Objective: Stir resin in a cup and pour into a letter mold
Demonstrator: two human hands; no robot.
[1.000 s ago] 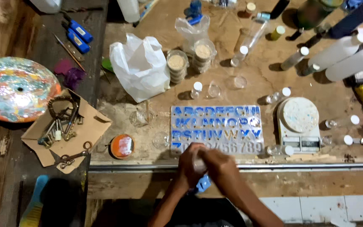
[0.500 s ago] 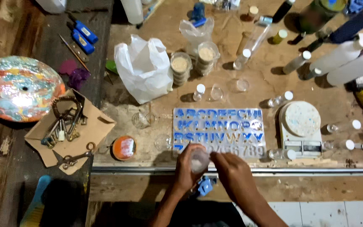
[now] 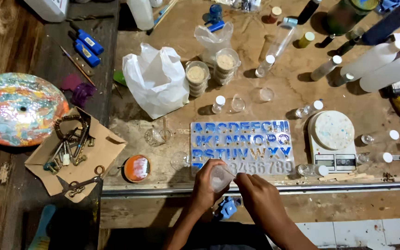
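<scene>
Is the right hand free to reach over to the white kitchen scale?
Probably yes: the right hand holds nothing large and sits just left of the scale, with only a small vial between. The left hand holds the cup.

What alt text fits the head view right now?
Left hand holds a small clear cup at the workbench's near edge, right hand touching it. Behind lie a blue letter mould, a small scale and a white plastic bag.
</scene>
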